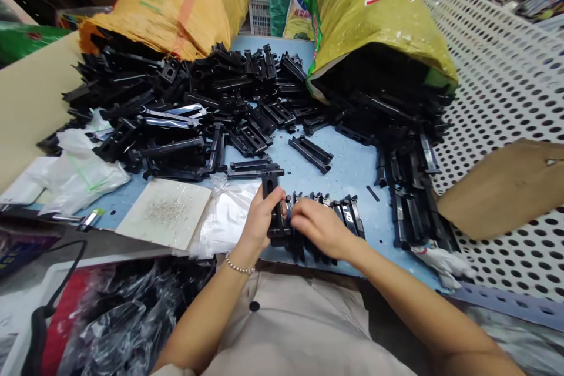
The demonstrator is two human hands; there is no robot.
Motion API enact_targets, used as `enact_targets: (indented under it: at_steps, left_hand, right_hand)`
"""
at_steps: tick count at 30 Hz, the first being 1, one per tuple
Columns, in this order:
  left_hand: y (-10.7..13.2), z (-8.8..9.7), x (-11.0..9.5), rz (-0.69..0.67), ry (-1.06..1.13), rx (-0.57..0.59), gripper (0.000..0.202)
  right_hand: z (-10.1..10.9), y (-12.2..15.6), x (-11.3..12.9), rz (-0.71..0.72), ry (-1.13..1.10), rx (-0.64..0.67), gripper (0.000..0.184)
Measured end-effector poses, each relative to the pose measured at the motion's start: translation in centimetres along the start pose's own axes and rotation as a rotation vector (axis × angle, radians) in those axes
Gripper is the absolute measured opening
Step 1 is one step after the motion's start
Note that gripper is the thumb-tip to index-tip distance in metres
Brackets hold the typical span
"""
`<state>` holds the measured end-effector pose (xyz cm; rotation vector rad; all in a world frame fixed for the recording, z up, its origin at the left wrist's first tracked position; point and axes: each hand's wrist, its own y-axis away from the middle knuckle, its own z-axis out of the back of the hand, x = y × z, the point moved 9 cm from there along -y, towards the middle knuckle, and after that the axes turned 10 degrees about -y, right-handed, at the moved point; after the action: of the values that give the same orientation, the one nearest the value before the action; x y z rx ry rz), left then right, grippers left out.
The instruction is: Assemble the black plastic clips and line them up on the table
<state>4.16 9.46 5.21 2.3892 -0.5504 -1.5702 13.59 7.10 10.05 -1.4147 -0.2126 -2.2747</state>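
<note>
My left hand [259,214] is wrapped round a long black plastic part [272,183], which stands upright near the table's front edge. Close beside it, my right hand [319,226] has its fingers curled in toward the same part; whatever they pinch is hidden behind the knuckles. Under and beyond the right hand lies a row of similar black parts [352,216], set side by side. A loose pair of black parts [311,154] rests farther back on the blue tabletop [348,167].
Large heaps of black parts [176,106] spill from an orange sack [189,0] and a yellow sack [379,17]. A square board with small bits [163,211] and white plastic bags [227,214] lie left. A perforated white panel [493,70] borders the right side.
</note>
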Motion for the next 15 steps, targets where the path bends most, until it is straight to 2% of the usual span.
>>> enact_targets:
  at_steps: [3,5,7,9,10,12,15]
  left_hand:
    - [0.6,0.1,1.2,0.096,0.038,0.015,0.041]
    - [1.1,0.4,1.7,0.091,0.027,-0.02,0.041]
    - [1.6,1.0,1.8,0.042,-0.025,-0.075,0.04]
    - [2.2,1.5,2.5,0.046,-0.102,-0.072,0.039]
    - [2.4,1.7,3.2,0.079,-0.137,-0.052,0.04]
    - [2.6,2.1,5.1,0.171,-0.173,-0.03,0.042]
    - [1.8,2.6,7.4,0.236,-0.134,-0.106,0.045]
  right_hand:
    - [-2.4,2.1,1.3,0.173,0.252,-0.025,0.032]
    - [-3.1,2.9,1.2,0.168,0.231,-0.058,0.035]
    - [-3.0,3.5,0.6,0.1,0.18,-0.039,0.035]
    - [-1.8,4.4,-0.4,0.013,0.22,-0.038,0.034]
    - [-0.5,5.1,-1.2,-0.038,0.289,-0.078,0.032]
    - [2.8,6.8,-3.5,-0.171,0.47,-0.239,0.034]
    - [6.3,9.1,-8.0,-0.333,0.617,-0.411,0.058]
